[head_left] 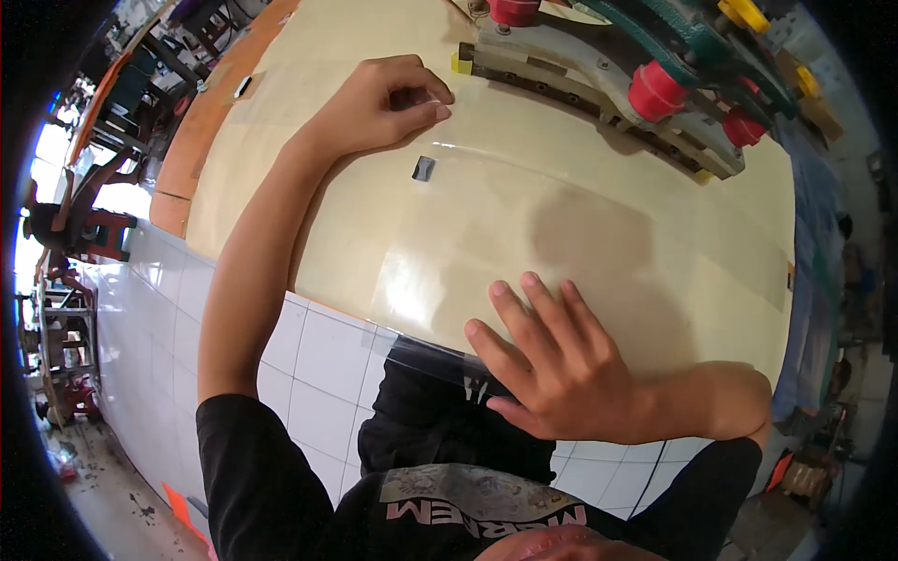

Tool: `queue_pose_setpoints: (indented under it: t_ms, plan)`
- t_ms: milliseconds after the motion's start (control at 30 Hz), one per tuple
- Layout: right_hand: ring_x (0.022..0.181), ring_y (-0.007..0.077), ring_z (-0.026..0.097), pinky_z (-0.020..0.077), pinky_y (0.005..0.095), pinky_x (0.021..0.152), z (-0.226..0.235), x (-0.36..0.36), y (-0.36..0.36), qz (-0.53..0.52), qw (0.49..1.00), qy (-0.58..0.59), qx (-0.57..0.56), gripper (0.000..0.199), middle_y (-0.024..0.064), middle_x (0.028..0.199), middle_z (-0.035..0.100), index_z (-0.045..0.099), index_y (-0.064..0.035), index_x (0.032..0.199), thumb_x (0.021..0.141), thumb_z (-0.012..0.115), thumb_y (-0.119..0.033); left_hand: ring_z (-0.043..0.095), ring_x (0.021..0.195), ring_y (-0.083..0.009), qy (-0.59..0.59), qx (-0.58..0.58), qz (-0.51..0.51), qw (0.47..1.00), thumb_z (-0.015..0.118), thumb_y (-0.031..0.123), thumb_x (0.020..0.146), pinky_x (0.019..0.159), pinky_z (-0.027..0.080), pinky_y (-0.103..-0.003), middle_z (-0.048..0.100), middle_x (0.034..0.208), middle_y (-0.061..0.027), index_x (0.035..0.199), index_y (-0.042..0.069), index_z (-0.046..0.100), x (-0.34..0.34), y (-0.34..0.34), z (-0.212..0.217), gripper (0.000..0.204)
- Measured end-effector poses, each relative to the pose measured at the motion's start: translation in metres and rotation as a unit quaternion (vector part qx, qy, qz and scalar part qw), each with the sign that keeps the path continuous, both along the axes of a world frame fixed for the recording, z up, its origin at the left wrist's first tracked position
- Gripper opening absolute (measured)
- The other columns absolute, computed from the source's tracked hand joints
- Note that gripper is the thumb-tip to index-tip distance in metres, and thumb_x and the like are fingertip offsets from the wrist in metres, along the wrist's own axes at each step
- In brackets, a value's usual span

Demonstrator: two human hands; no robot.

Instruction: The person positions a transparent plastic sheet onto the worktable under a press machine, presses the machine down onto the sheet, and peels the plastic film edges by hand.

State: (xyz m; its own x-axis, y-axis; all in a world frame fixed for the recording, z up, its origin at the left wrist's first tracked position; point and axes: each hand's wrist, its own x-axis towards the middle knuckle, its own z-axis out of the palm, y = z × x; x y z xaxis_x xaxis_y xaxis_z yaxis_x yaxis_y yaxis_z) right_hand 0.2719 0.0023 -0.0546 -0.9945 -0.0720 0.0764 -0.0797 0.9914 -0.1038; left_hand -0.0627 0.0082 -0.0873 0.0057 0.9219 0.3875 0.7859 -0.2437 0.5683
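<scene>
My left hand (398, 103) is over the far middle of the cream tabletop (346, 220), its fingers curled in toward the thumb. A thin pale edge shows at the fingertips, too small to name. My right hand (566, 369) lies spread at the near edge, fingers stretched out and holding nothing. Beneath it is a clear plastic sheet (412, 290), which shines with reflected light and overhangs the front edge. A small dark square piece (424, 168) rests on the tabletop, just nearer to me than my left hand.
A green and grey metal machine (599, 70) with red knobs (658, 92) stands at the far right, its long bar low over the tabletop. Blue sheeting (818, 252) hangs beside the right edge. Stools (110, 234) stand on the white tiled floor at left.
</scene>
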Motion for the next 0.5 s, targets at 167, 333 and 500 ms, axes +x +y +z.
queue_pose_setpoints:
  t_ms: [167, 333, 500]
  plan:
    - [0.119, 0.0450, 0.048, 0.0442, 0.0573, 0.093, -0.001, 0.000, -0.001, -0.010, 1.000, 0.004, 0.006, 0.065, 0.0261, 0.131, 0.048, 0.053, -0.0083, 0.130, 0.076, 0.066, -0.043, 0.055, 0.067, -0.0128, -0.015, -0.005, -0.005, 1.000, 0.068, 0.010, 0.083, 0.059, 0.042, -0.027, 0.062, 0.082, -0.0071, 0.092, 0.000, 0.068, -0.002, 0.002, -0.004, 0.013]
    - [0.120, 0.0430, 0.048, 0.0445, 0.0577, 0.092, -0.009, 0.000, -0.005, -0.017, 1.000, 0.020, 0.014, 0.075, 0.0244, 0.133, 0.046, 0.052, -0.0064, 0.128, 0.068, 0.073, -0.046, 0.055, 0.068, -0.0123, -0.024, -0.017, 0.005, 1.000, 0.068, 0.010, 0.083, 0.059, 0.042, -0.027, 0.062, 0.082, -0.0069, 0.092, 0.000, 0.068, 0.000, -0.002, -0.003, 0.013]
    - [0.121, 0.0440, 0.046, 0.0435, 0.0587, 0.093, -0.011, 0.001, -0.007, -0.022, 0.999, 0.032, 0.027, 0.074, 0.0249, 0.133, 0.046, 0.052, -0.0064, 0.128, 0.068, 0.073, -0.045, 0.055, 0.069, -0.0115, -0.027, -0.016, 0.003, 1.000, 0.068, 0.010, 0.084, 0.060, 0.043, -0.026, 0.061, 0.082, -0.0066, 0.093, 0.000, 0.068, -0.001, 0.000, -0.005, 0.013]
